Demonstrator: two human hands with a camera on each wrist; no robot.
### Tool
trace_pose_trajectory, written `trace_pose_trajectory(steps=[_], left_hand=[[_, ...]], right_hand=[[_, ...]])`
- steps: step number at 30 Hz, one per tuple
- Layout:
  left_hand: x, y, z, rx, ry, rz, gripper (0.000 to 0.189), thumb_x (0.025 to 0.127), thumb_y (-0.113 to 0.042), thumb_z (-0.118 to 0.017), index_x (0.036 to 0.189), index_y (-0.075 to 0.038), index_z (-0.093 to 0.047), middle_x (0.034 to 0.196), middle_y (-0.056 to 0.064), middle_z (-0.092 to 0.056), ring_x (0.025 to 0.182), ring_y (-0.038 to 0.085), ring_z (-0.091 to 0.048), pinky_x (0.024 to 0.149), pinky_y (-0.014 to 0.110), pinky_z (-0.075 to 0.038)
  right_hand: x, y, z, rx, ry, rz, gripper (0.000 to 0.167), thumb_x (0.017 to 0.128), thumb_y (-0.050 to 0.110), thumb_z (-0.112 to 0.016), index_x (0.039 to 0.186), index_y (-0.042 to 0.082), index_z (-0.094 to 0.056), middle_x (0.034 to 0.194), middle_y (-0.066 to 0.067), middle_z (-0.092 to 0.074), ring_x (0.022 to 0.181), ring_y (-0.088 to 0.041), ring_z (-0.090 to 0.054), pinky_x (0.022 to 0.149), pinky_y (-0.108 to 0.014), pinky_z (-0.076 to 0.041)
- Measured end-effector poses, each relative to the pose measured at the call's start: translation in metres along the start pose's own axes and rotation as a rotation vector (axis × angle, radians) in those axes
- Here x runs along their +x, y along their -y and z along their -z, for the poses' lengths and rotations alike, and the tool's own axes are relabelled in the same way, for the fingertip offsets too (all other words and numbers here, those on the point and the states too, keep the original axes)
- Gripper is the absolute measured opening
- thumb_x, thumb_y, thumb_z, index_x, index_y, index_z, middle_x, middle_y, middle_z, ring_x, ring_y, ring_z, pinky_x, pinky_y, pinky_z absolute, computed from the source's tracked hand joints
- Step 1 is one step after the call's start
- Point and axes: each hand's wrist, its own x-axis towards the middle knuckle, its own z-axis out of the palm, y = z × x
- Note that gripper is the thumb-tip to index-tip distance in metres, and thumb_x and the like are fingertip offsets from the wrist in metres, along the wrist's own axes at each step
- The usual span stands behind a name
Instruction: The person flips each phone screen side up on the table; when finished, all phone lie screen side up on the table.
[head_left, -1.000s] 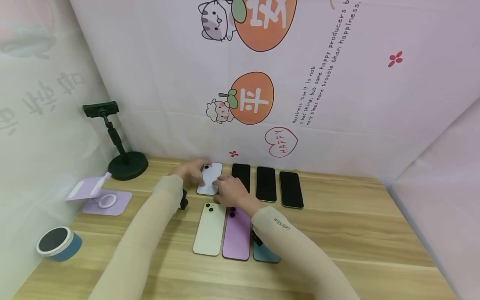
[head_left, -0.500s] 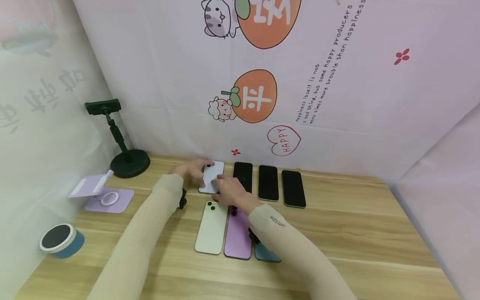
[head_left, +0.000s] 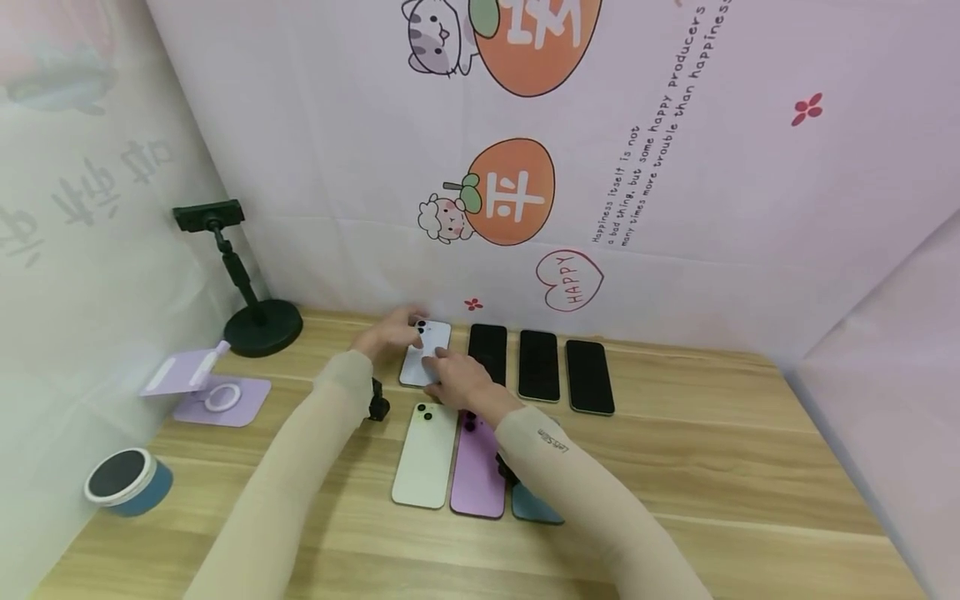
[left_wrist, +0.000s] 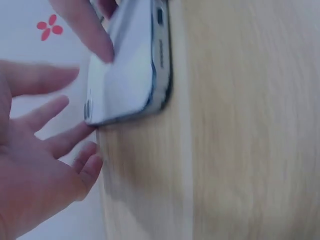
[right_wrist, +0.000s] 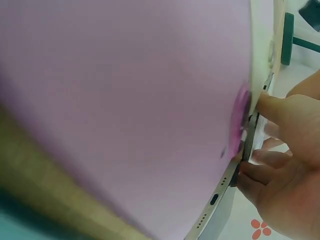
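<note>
Left hand (head_left: 390,332) is lying at 10 o'clock of the white phone (head_left: 417,365), fingers apart, just beside its camera end. Right hand (head_left: 463,383) is resting a fingertip on the phone's back from 4 o'clock; whether it is gripping: cannot tell. White phone is lying flat on the wooden desk (head_left: 712,442); black phones (head_left: 538,365) are lining up at 3, cream phone (head_left: 425,458) is lying at 6, printed cloth (head_left: 337,167) is hanging behind. Camera end is pointing just past 12, long axis running to just past 6.

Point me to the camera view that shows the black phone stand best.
The head view: the black phone stand appears whole, from its round base to its holder. The right wrist view catches only part of it at the top right, cut off by the edge; the left wrist view shows none of it.
</note>
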Motion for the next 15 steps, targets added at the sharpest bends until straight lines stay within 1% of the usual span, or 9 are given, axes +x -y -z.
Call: trace_pose_trajectory(steps=[2,5,7,11,15], left_hand=[[0.002,-0.002,-0.002,-0.078,-0.021,0.017,0.072,0.084,0.002,-0.055,0.155,0.0,-0.04,0.163,0.027,-0.04,0.152,0.043,-0.038,0.127,0.053,-0.034],[0.002,-0.005,-0.002,-0.147,-0.051,0.041,0.068,0.087,0.005,-0.051,0.154,0.0,-0.04,0.163,0.028,-0.039,0.152,0.043,-0.039,0.125,0.052,-0.037],[0.001,-0.007,-0.002,-0.195,-0.058,0.061,0.068,0.088,0.006,-0.049,0.155,-0.001,-0.039,0.163,0.027,-0.038,0.15,0.042,-0.04,0.123,0.05,-0.039],[-0.003,-0.011,0.003,-0.279,-0.034,0.119,0.07,0.09,0.009,-0.045,0.159,-0.004,-0.034,0.166,0.024,-0.033,0.148,0.039,-0.041,0.114,0.047,-0.045],[-0.007,-0.013,0.006,-0.297,-0.024,0.153,0.072,0.092,0.011,-0.042,0.161,-0.006,-0.03,0.168,0.023,-0.031,0.15,0.04,-0.04,0.111,0.048,-0.049]], right_hand=[[-0.001,-0.001,0.0,0.001,0.002,-0.002,0.057,0.104,0.04,-0.062,0.156,0.022,-0.048,0.166,-0.013,-0.042,0.145,-0.032,-0.054,0.114,-0.044,-0.051],[-0.002,-0.001,0.001,0.004,0.003,-0.006,0.058,0.104,0.04,-0.061,0.158,0.023,-0.046,0.167,-0.013,-0.041,0.145,-0.032,-0.054,0.114,-0.044,-0.052],[-0.003,-0.002,0.001,0.015,0.005,-0.006,0.058,0.105,0.04,-0.061,0.158,0.023,-0.045,0.167,-0.013,-0.04,0.145,-0.033,-0.054,0.114,-0.044,-0.051],[-0.002,-0.002,0.001,0.044,0.012,-0.004,0.059,0.105,0.039,-0.06,0.159,0.022,-0.044,0.168,-0.014,-0.038,0.147,-0.034,-0.051,0.117,-0.044,-0.049],[-0.002,-0.003,0.0,0.056,0.018,-0.004,0.059,0.105,0.038,-0.059,0.16,0.023,-0.042,0.169,-0.013,-0.037,0.15,-0.032,-0.048,0.118,-0.043,-0.048]])
